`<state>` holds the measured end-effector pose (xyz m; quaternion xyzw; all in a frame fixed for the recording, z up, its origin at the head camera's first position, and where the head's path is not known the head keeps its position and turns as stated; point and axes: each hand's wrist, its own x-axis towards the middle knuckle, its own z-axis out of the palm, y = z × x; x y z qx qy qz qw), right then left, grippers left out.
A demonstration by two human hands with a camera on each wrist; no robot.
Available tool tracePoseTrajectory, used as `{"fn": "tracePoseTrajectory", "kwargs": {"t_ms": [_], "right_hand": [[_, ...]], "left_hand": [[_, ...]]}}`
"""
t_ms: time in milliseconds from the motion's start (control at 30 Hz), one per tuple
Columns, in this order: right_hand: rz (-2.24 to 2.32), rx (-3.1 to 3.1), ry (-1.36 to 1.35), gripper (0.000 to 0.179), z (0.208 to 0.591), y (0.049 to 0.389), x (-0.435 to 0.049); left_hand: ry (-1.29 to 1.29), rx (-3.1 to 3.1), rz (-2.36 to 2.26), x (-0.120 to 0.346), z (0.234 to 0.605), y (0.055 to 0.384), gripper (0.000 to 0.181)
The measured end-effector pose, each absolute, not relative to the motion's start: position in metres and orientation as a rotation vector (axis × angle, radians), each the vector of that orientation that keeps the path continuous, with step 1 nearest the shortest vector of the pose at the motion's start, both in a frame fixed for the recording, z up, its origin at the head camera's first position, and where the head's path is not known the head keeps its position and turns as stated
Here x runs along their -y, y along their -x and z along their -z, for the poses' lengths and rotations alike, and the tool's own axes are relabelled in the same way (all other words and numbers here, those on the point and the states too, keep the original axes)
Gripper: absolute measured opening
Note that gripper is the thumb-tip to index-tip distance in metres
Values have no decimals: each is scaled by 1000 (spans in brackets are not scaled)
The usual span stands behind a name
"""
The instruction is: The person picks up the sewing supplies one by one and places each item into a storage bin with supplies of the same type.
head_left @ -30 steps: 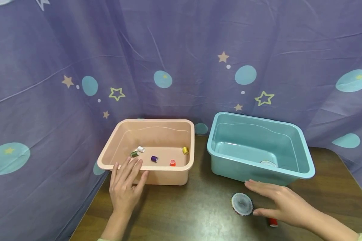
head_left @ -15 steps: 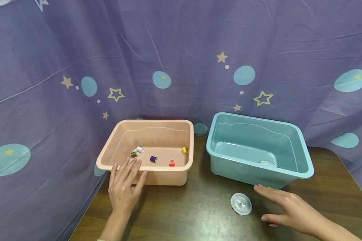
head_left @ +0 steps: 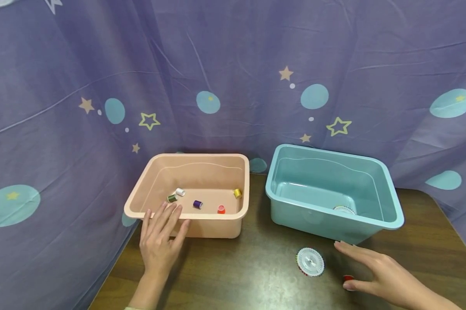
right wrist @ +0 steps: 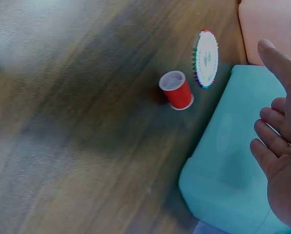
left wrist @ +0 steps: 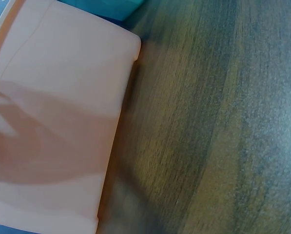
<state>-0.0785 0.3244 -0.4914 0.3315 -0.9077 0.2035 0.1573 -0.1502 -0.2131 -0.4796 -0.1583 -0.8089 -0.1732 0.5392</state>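
My left hand (head_left: 159,245) rests its fingers on the front rim of the peach bin (head_left: 217,227). Over the table, in front of the teal bin (head_left: 310,219), my right hand (head_left: 384,275) hovers with fingers extended, thumb apart, holding nothing. A red thread spool (head_left: 348,278) is partly covered by that thumb in the head view; the right wrist view shows the whole red spool (right wrist: 179,92) standing on the table. Left of it lies a round wheel of pins (head_left: 309,261) with coloured heads around its edge.
In the peach bin lie green (head_left: 172,198), white (head_left: 180,192), purple (head_left: 197,204), red (head_left: 221,209) and yellow (head_left: 237,193) thread spools. A second pin wheel (head_left: 344,210) is inside the teal bin. A patterned purple curtain (head_left: 233,77) hangs behind the table.
My right hand has drawn back to the right, away from the pin wheel, with its thumb now over the red spool in the head view. The left hand stays on the rim.
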Motion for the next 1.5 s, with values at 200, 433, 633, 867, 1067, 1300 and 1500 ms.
{"fn": "tracePoseTrajectory", "kwargs": {"t_ms": [200,433,633,867,1067,1300,1500], "right_hand": [[-599,2623,-923,92,502,72,-332],[-648,2703,-873,90,516,65,-339],[-638,2849,-831,83,525,65,-344],[-643,2880,-832,75,535,65,-348],[-640,2782,-881,69,545,64,-351],[-682,2719,-957,60,556,67,-356],[-688,2660,-1000,52,560,69,-358]], "left_hand": [[374,1926,412,213,480,150,46],[374,1933,413,213,479,150,46],[372,1929,412,213,479,150,45],[373,1933,414,212,479,150,45],[375,1929,410,212,478,149,44],[382,1923,405,212,478,149,44],[385,1920,407,212,477,149,44]]}}
